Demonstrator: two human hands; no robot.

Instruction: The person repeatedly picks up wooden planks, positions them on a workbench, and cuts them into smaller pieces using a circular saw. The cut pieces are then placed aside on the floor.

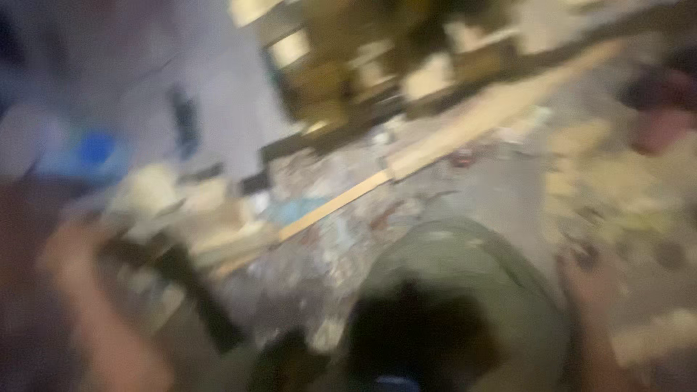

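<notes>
The whole view is badly smeared by motion. My left hand [69, 254] is at the lower left, wrapped around one end of a long dark tool [192, 294] that slants down to the right. My right hand [589, 279] is raised at the lower right, with a small dark thing at its fingertips; the blur hides whether it grips it. Between my hands, close below me, is another person with dark hair [414, 334] and an olive-green top [472, 265].
A long pale wooden plank [435, 145] lies diagonally across a littered grey floor. Stacked wooden pieces [363, 65] stand at the top middle. A blue round object [94, 149] is at the left. A second person in a dark cap [661, 94] is at the right edge.
</notes>
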